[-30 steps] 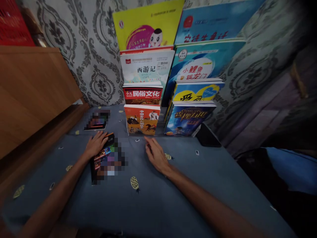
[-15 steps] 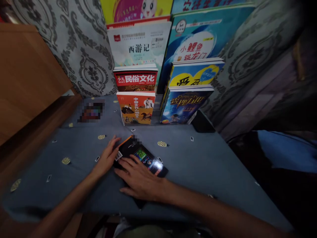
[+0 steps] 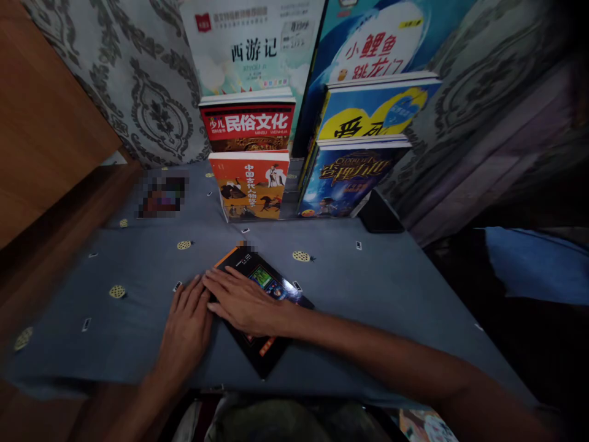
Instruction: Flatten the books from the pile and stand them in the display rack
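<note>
Black book (image 3: 264, 288), one, under right hand (image 3: 243, 304), left hand (image 3: 186, 325) beside

Your book (image 3: 264, 307) lies flat on the tabletop (image 3: 391, 288), right hand (image 3: 243, 301) on it, left hand (image 3: 186, 325) just beside its left edge; book rack (image 3: 299, 153) stands behind, against the wall (image 3: 138, 92)

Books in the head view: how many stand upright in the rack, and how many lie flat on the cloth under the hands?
Upright in the rack: 6, from the orange book and dark blue book in front to the white one behind
Flat under both hands: 1, the black glossy book
Total: 7
</note>
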Action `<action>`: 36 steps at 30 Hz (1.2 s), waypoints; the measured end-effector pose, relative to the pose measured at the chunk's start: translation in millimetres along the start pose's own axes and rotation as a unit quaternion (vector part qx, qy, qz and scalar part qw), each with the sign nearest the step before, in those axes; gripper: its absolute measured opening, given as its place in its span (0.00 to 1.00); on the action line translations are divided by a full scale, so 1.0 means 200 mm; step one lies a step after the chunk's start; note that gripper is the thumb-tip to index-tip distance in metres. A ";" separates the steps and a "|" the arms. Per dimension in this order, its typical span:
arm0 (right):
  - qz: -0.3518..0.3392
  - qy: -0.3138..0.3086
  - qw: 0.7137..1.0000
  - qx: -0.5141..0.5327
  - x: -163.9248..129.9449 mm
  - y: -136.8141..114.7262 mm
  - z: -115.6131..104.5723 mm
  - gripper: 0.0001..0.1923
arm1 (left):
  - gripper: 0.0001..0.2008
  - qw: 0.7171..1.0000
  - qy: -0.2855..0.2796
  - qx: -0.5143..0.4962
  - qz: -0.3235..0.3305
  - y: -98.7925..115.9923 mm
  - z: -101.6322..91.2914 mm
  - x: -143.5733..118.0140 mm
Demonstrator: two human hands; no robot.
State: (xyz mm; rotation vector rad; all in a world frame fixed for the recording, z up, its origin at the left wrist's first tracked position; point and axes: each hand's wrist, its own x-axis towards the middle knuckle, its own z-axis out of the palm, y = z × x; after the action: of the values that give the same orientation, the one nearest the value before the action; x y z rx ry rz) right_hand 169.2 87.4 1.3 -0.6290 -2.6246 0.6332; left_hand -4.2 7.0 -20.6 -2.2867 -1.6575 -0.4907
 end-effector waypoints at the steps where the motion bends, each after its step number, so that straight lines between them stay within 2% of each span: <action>1: -0.004 -0.005 1.000 -0.007 0.01 0.01 0.01 0.29 | 0.18 1.000 0.000 0.008 0.005 0.00 0.00 0.00; 10: -0.005 0.003 0.999 -0.054 0.02 0.06 0.04 0.31 | 0.20 0.999 -0.011 0.040 0.021 0.01 -0.03 0.01; 14: 0.044 0.014 0.996 -0.081 0.02 0.14 0.00 0.34 | 0.20 0.999 -0.019 0.046 0.012 0.02 -0.04 0.03; 19: 0.084 0.019 0.993 -0.087 -0.01 0.27 -0.07 0.30 | 0.21 0.998 -0.036 0.042 -0.007 0.04 -0.06 0.04; 26: 0.057 -0.024 0.998 0.031 -0.03 0.41 -0.17 0.26 | 0.21 0.999 -0.034 -0.003 -0.019 0.03 -0.06 0.04; 30: 0.062 -0.020 0.994 0.093 -0.02 0.46 -0.19 0.26 | 0.22 0.998 -0.052 -0.039 -0.019 0.02 -0.06 0.05; 36: 0.064 -0.027 0.991 0.117 -0.02 0.46 -0.21 0.26 | 0.23 0.993 -0.092 -0.061 0.048 0.07 -0.03 0.20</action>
State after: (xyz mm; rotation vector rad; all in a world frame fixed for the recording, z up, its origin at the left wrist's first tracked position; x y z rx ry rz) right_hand 222.3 173.3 -10.7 -0.7209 -2.5196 0.9922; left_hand 20.6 34.3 1.2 -2.5554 -1.6309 -0.3779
